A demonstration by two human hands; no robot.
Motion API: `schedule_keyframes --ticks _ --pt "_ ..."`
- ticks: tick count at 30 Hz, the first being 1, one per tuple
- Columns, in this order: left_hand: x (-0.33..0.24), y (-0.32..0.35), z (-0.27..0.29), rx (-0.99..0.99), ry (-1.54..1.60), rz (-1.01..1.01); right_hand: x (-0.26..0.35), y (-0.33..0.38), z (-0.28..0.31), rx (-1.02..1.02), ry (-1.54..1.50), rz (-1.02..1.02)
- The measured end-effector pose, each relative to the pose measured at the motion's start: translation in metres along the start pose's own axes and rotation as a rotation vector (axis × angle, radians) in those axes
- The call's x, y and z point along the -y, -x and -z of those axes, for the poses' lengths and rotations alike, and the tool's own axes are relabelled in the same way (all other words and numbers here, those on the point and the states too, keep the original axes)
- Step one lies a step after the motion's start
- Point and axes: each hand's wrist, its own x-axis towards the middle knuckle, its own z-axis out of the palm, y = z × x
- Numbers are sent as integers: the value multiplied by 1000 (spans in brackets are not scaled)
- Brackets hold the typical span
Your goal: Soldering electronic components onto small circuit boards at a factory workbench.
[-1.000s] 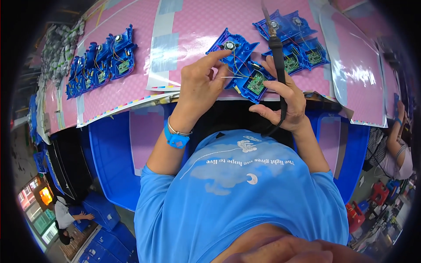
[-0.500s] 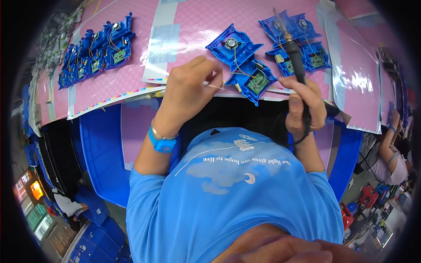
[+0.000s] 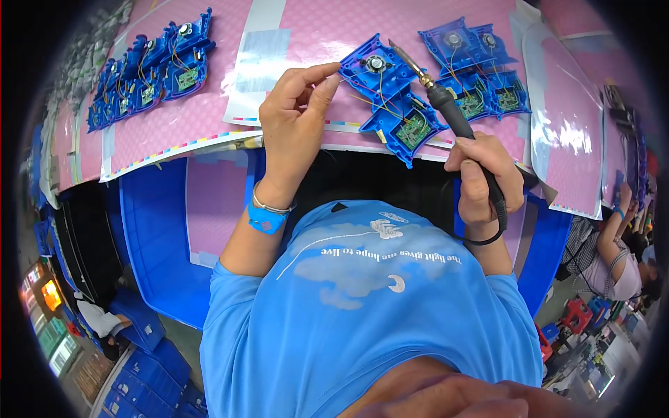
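My right hand (image 3: 488, 174) is closed round the black handle of a soldering iron (image 3: 449, 111). Its metal tip points up and left, over or beside the upper half of an opened blue plastic housing (image 3: 383, 80). My left hand (image 3: 296, 115) has thumb and forefinger curled towards each other at that housing's left corner; anything thin between them does not show clearly. A round speaker (image 3: 375, 64) sits in the upper half. Thin wires run from there to a green circuit board (image 3: 412, 129) in the lower half.
More opened blue housings (image 3: 474, 66) lie to the right, and a row of several others (image 3: 153, 73) at the left. Pink sheeting (image 3: 334, 24) covers the table. A blue bin (image 3: 157, 258) stands below its front edge. Another person's arm (image 3: 613, 233) shows at far right.
My left hand has moved up to the housing's corner; the thin pale strand seen at its fingers no longer shows. The iron has tilted left, its tip lower and nearer the middle housing.
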Motion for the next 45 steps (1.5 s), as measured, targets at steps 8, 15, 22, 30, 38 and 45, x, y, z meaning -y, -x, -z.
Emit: schedule_keyframes --ticks 8,15,22,30,38,45 --pt "-4 2 -7 -76 -136 -142 -2 7 2 44 14 -36" --pt "-1 0 -12 -72 -179 -186 -2 5 -2 58 27 -60" --pt "-1 0 -12 -75 -180 -169 -4 6 -3 71 65 -81" --pt "1 -1 -14 -72 -166 -195 -4 4 -3 79 84 -80" --pt "0 -1 -13 -72 -153 -135 0 9 4 8 -70 -92" --pt "0 -4 -9 -78 -257 -216 -2 -2 2 -13 -106 -218"
